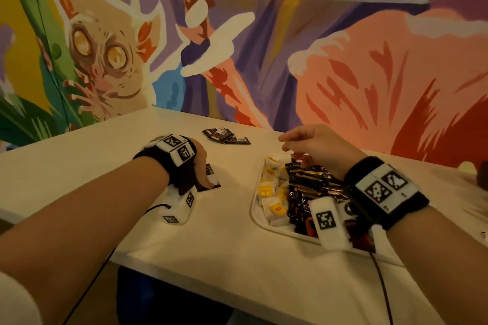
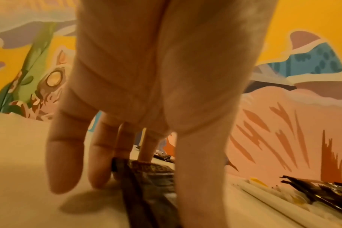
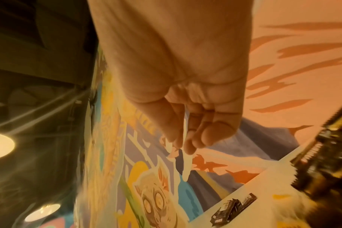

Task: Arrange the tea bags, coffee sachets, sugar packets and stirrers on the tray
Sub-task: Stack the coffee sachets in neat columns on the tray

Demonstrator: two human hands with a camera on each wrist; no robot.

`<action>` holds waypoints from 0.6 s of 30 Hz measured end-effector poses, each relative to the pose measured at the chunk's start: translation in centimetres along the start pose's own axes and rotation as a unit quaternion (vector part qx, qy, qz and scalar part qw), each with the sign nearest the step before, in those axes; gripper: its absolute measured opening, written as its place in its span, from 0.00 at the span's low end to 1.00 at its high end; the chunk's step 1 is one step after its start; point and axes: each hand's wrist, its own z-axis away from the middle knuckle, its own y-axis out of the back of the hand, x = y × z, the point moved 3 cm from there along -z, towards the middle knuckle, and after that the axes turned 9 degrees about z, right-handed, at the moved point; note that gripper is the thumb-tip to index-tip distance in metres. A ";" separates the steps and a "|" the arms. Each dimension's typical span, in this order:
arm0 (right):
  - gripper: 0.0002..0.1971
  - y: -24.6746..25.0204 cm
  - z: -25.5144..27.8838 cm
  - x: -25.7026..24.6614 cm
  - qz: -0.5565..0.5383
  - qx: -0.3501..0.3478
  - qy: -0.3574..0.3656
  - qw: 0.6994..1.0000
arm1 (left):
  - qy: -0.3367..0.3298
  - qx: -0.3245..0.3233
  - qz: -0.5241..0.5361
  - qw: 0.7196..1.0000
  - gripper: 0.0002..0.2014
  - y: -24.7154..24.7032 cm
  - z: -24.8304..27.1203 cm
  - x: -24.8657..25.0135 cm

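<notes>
A white tray (image 1: 254,208) lies on the table to the right. Yellow-and-white tea bags (image 1: 266,190) fill its left side and dark coffee sachets (image 1: 311,185) are heaped in its middle. My right hand (image 1: 293,149) hovers over the tray's far end with fingers loosely curled and nothing in them (image 3: 184,143). To the left of the tray my left hand (image 1: 203,166) is down on the table. It pinches a small stack of dark sachets (image 2: 152,185) between thumb and fingers. Its fingertips are hidden in the head view.
A loose pile of dark sachets (image 1: 225,136) lies further back on the table, near the painted wall. The table's front edge (image 1: 184,269) runs just below my forearms. A small dark object (image 1: 482,178) sits at the far right.
</notes>
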 end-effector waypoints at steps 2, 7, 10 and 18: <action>0.08 0.2 -2.1 -1.1 0.010 -0.002 -0.018 1.000 | 0.003 -0.017 0.011 1.000 0.45 0.0 -1.0 -0.4; 0.13 -0.6 -7.5 -2.9 0.043 -0.009 -0.056 0.997 | -0.044 0.031 0.196 0.979 0.22 1.2 -2.8 -0.8; 0.16 -2.6 -11.1 -3.2 0.071 -0.042 -0.101 0.991 | -0.052 0.092 0.362 0.926 0.13 2.4 -5.2 -2.6; 0.22 -7.3 -19.0 -1.6 0.136 -0.117 -0.202 0.963 | -0.049 0.133 0.453 0.880 0.18 7.0 -13.0 -5.4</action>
